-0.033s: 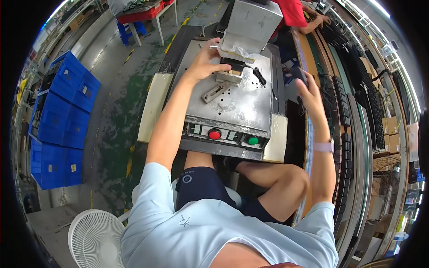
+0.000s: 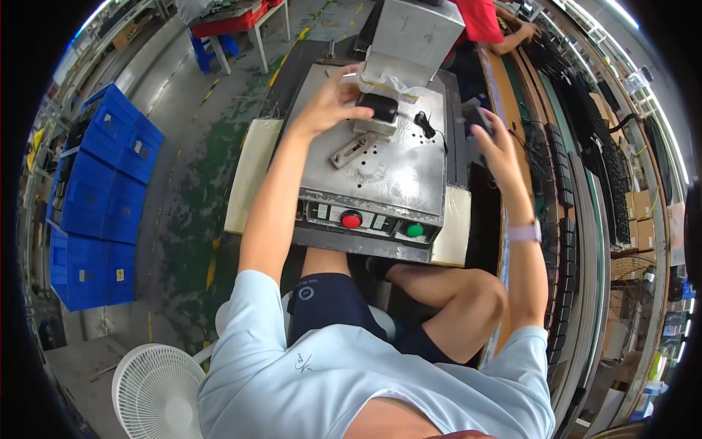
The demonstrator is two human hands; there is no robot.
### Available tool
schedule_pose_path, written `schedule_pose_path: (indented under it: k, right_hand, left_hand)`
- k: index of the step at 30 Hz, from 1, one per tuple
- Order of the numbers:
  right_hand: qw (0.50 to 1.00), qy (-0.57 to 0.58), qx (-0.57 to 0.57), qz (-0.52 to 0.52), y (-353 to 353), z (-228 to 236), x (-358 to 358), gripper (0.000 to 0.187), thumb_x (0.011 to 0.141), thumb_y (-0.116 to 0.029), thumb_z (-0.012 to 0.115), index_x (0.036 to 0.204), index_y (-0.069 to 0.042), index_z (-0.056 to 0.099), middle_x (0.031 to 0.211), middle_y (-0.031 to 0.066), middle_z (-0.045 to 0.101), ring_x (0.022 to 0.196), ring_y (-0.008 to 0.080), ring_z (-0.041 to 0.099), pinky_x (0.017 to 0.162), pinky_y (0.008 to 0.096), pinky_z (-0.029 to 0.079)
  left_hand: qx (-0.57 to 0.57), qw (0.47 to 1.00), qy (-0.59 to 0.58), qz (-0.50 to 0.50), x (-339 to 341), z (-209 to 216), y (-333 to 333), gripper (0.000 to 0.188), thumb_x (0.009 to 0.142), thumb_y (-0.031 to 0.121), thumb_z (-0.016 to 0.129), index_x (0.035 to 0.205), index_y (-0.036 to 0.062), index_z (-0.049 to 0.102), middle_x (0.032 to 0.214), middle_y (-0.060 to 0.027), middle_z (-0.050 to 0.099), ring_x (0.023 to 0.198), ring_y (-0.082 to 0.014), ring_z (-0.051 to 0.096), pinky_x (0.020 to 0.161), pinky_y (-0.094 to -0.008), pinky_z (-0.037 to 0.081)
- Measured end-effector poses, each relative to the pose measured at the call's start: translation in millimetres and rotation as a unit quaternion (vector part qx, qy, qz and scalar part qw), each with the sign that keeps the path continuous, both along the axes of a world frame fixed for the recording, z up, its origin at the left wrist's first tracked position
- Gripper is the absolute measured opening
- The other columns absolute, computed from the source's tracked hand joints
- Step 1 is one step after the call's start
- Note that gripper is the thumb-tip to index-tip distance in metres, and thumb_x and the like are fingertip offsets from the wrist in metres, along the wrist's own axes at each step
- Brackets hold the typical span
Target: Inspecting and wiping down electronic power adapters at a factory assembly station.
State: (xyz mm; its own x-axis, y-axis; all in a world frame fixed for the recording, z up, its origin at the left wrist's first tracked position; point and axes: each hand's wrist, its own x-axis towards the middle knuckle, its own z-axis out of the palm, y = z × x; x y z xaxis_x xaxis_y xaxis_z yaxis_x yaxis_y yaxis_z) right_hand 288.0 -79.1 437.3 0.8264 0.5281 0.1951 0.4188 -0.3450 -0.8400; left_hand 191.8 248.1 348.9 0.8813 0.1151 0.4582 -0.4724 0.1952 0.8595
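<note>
A black, shiny box-shaped case sits over a metal block on the machine's steel plate. My left hand holds its left end, with the thumb on the near edge and the other fingers curled behind. A coiled black cable lies just right of the case. Above the case, clear film hangs below the grey machine head. Off the plate's right edge, my right hand grips a dark box-shaped piece, slightly blurred, between thumb and fingers.
A metal clamp bar is fixed to the plate. The machine's front has a red button and a green button. A conveyor line runs along the right, where a person in a red sleeve works. Blue bins stand left.
The black case now shows more of its top and covers the tan part below it. My left thumb has shifted slightly left. My right hand has moved a little left with its dark piece.
</note>
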Motion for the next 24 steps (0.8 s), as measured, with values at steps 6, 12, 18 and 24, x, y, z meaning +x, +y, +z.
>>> schedule_pose_path:
  k: [6, 12, 18, 24]
  right_hand:
    - [0.941, -0.289, -0.06, 0.164, 93, -61, 14, 0.048, 0.092, -0.014, 0.064, 0.138, -0.01, 0.051, 0.123, 0.0136, 0.057, 0.097, 0.0269, 0.057, 0.086, 0.0334, 0.046]
    - [0.903, -0.317, -0.147, 0.251, 132, -65, 1, 0.052, 0.098, -0.024, 0.053, 0.148, -0.017, 0.041, 0.127, 0.0178, 0.054, 0.1, 0.0336, 0.058, 0.09, 0.039, 0.046]
    - [0.805, -0.226, -0.462, 0.297, 52, -19, -56, 0.127, 0.054, -0.047, 0.088, 0.156, -0.018, 0.018, 0.157, 0.022, 0.021, 0.138, 0.0409, 0.035, 0.106, 0.0527, 0.039]
    - [0.788, -0.548, -0.227, 0.166, 15, -94, -115, 0.102, 0.058, -0.039, 0.085, 0.14, 0.0, 0.038, 0.141, 0.0201, 0.041, 0.128, 0.0384, 0.041, 0.106, 0.056, 0.033]
  left_hand:
    - [-0.322, 0.944, -0.024, -0.07, -133, -20, -62, 0.089, 0.079, 0.022, 0.081, 0.151, 0.0152, 0.029, 0.113, -0.0185, 0.061, 0.1, -0.0265, 0.061, 0.086, -0.0365, 0.053]
    - [-0.387, 0.892, 0.173, 0.155, -235, -17, -124, 0.061, 0.087, 0.019, 0.073, 0.139, 0.012, 0.042, 0.105, -0.0154, 0.059, 0.093, -0.0244, 0.06, 0.069, -0.0285, 0.055]
    - [0.191, 0.861, 0.182, 0.434, -228, -70, -90, 0.037, 0.083, -0.001, 0.065, 0.118, 0.0076, 0.053, 0.099, -0.0095, 0.061, 0.088, -0.0206, 0.06, 0.081, -0.029, 0.051]
    - [-0.026, 0.946, 0.127, 0.297, -211, -46, -94, 0.044, 0.087, 0.012, 0.067, 0.127, 0.007, 0.048, 0.096, -0.0072, 0.06, 0.088, -0.0165, 0.057, 0.083, -0.0263, 0.047]
